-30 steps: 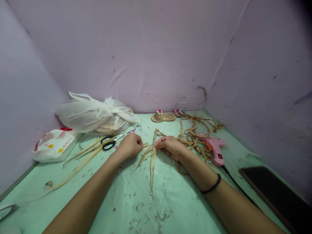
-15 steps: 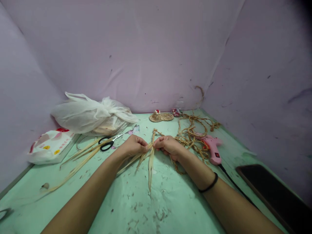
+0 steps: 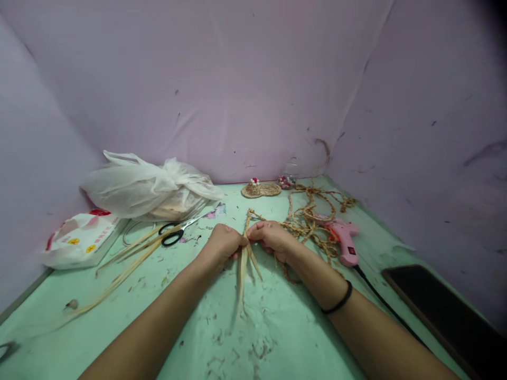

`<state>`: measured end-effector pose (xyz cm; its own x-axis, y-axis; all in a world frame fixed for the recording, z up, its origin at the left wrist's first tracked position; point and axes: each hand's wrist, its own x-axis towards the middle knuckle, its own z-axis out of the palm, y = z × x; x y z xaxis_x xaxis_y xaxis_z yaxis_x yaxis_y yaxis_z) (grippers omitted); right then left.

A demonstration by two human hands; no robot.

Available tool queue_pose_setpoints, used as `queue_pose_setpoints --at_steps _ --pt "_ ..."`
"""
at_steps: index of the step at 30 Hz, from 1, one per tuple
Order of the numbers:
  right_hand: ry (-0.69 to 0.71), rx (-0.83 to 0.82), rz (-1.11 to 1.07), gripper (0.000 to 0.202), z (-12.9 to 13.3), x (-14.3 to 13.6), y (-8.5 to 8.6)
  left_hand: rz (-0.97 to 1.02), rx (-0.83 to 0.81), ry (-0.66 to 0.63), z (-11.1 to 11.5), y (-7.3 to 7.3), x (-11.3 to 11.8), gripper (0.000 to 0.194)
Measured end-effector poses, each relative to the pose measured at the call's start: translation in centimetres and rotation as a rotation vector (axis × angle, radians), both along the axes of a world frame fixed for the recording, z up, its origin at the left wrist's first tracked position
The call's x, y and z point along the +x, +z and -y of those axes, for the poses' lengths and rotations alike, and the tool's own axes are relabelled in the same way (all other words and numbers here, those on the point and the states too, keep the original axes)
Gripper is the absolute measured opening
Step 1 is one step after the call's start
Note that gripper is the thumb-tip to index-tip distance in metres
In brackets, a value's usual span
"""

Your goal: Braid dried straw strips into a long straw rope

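Between my hands runs a straw-coloured braid (image 3: pixel 248 220), its loose fibre strands (image 3: pixel 242 282) hanging down toward me over the green table. My left hand (image 3: pixel 225 243) is closed, thumb and finger pinching the strands from the left side. From the right, my right hand (image 3: pixel 271 236) pinches the braid at the same spot, fingers curled. A finished length of the braid trails behind my right hand into a tangled heap of braided cord (image 3: pixel 312 214). The fingertips partly cover where the strands cross.
Black-handled scissors (image 3: pixel 172 235) lie left, over loose fibre strips (image 3: pixel 130 274). Behind are a white plastic bag (image 3: pixel 150 184) and a tissue pack (image 3: pixel 81 240). A small woven slipper (image 3: pixel 261 190) sits at the back. Right are a pink glue gun (image 3: pixel 348 248) and a phone (image 3: pixel 439 311).
My left hand has turned over at the braid, knuckles now higher. Strands that fanned out to the left now hang down, with one slanting right. My right hand stays nearly in place.
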<state>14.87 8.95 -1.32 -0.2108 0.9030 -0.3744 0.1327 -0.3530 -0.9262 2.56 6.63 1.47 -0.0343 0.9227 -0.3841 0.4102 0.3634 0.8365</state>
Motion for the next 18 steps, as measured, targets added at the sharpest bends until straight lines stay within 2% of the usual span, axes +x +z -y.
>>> queue_pose_setpoints --at_steps 5,9,13,18 --pt "0.005 0.012 -0.023 0.003 0.0 0.1 -0.2 -0.066 -0.001 -0.073 0.0 0.0 0.1 0.016" --pt "0.004 -0.006 -0.05 0.004 -0.1 0.2 -0.1 -0.079 -0.028 -0.055 0.0 -0.1 0.2 0.018" --pt "0.001 -0.012 -0.069 0.004 -0.1 0.2 -0.1 -0.105 0.019 -0.037 -0.4 -1.1 -0.1 0.019" --pt "0.004 -0.026 -0.091 0.004 -0.2 0.2 -0.2 -0.308 0.134 -0.067 -0.8 -2.3 -0.7 0.019"
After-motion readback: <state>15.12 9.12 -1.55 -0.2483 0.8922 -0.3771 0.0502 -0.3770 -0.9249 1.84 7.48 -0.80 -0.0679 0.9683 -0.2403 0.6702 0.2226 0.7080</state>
